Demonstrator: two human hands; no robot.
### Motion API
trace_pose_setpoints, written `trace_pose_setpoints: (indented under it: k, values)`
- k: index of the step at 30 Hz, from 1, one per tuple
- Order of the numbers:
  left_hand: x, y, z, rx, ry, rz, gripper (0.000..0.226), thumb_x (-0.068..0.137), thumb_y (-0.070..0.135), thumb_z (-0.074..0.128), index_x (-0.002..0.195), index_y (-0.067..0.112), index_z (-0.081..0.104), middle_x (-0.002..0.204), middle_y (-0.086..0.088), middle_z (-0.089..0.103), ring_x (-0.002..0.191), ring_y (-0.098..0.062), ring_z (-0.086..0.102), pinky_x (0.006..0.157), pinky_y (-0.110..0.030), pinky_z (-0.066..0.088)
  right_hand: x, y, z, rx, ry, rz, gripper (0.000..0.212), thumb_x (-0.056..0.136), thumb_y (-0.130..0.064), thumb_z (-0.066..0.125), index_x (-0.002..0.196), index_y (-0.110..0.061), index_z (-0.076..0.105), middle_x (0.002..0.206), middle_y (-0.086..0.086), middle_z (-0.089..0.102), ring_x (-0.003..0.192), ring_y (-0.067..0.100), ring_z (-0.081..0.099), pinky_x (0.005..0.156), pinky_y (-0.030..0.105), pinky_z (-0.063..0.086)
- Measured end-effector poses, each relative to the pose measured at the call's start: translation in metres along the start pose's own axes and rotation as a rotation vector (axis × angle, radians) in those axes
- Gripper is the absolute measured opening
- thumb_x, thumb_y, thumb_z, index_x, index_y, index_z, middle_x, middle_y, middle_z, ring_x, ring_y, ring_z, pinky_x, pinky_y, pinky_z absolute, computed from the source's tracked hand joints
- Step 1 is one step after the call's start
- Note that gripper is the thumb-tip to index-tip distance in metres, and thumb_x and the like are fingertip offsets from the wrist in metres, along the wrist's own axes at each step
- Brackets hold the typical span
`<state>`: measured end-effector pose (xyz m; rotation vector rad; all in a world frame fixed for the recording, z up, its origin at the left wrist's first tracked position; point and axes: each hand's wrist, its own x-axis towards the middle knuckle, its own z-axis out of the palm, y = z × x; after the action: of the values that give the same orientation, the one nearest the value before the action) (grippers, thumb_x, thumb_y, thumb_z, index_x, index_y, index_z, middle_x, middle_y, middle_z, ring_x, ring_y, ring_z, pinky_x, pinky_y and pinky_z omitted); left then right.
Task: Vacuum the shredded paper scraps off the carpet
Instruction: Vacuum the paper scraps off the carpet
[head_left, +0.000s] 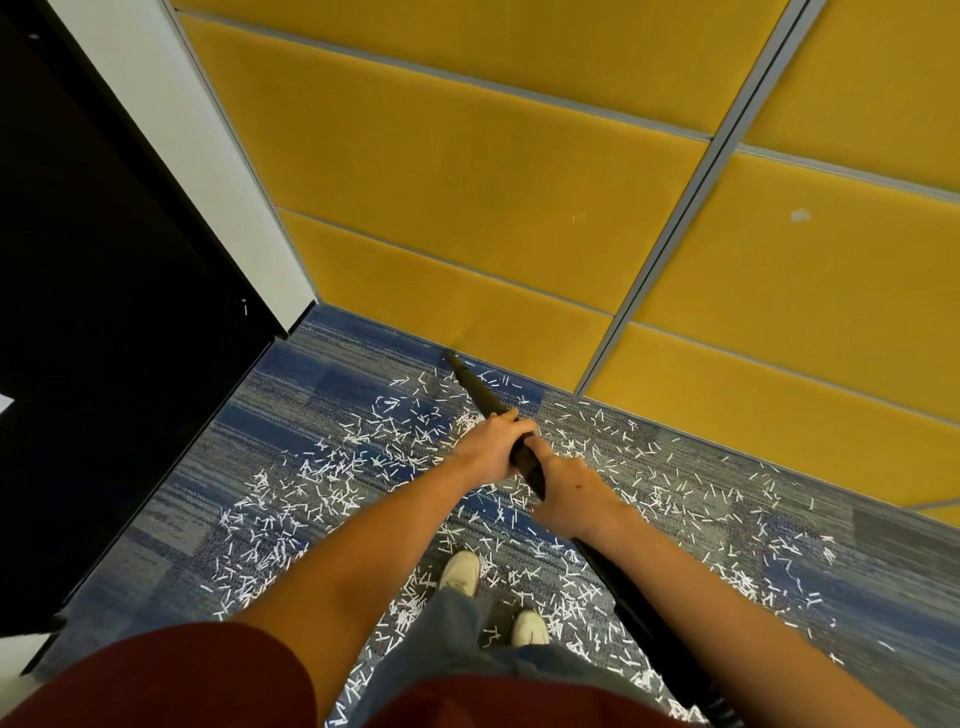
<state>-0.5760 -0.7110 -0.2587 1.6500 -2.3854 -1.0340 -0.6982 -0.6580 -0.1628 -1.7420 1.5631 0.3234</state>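
Shredded white paper scraps (363, 457) litter most of the blue-grey carpet (311, 374) below the yellow padded wall (467, 208); hardly any looks cleared. The left hand (493, 441) and right hand (571, 496) clench fingers round the black vacuum wand (478, 392), its nozzle at the wall's foot.

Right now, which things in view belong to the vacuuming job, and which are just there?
In the job: black vacuum wand, gripped by left hand and right hand; white paper scraps; blue-grey carpet.
Just there: yellow wall panels; black panel; white shoes.
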Motion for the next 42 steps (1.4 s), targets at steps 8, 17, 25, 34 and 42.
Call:
trace_pose_setpoints:
  k: [8,17,25,34,42]
  values:
    - [-0.004,0.013,0.011,0.024,0.020,0.042,0.039,0.075,0.001,0.069,0.107,0.020,0.056,0.108,-0.006,0.055,0.093,-0.029,0.060,0.082,-0.046,0.052,-0.013,0.011,0.004,-0.032,-0.010,0.033,0.077,0.082,-0.004,0.060,0.144,-0.024,0.019,0.092,0.005,0.051,0.083,0.025,0.059,0.069,0.031,0.054]
    - [-0.001,0.033,0.016,0.055,-0.004,0.069,0.039,0.077,0.000,0.067,0.111,0.017,0.057,0.110,-0.009,0.054,0.094,-0.033,0.059,0.078,-0.042,0.051,-0.026,0.026,-0.002,-0.017,-0.007,0.065,0.078,0.085,-0.004,0.057,0.146,-0.025,0.016,0.094,0.005,0.047,0.082,0.024,0.056,0.067,0.030,0.051]
    - [0.003,0.071,0.038,0.102,-0.023,0.115,0.042,0.077,0.003,0.069,0.115,0.016,0.056,0.108,-0.010,0.056,0.094,-0.031,0.059,0.075,-0.037,0.047,-0.050,0.063,-0.002,-0.015,-0.004,0.092,0.079,0.083,-0.006,0.059,0.146,-0.027,0.017,0.098,0.007,0.049,0.082,0.024,0.057,0.071,0.033,0.055]
    - [-0.006,0.056,0.030,0.140,0.063,0.091,0.037,0.078,0.009,0.066,0.113,0.017,0.058,0.107,-0.008,0.058,0.091,-0.031,0.060,0.077,-0.038,0.048,-0.048,0.050,-0.002,-0.041,-0.004,-0.020,0.074,0.084,-0.003,0.057,0.144,-0.024,0.019,0.094,0.005,0.050,0.084,0.025,0.059,0.068,0.031,0.052]
    - [-0.002,0.031,0.010,0.067,0.055,0.013,0.030,0.079,0.004,0.064,0.106,0.015,0.058,0.104,-0.009,0.055,0.088,-0.033,0.060,0.076,-0.044,0.051,-0.020,0.027,-0.007,-0.047,0.002,-0.058,0.075,0.083,0.002,0.054,0.146,-0.022,0.020,0.093,0.006,0.049,0.080,0.025,0.057,0.069,0.032,0.054]
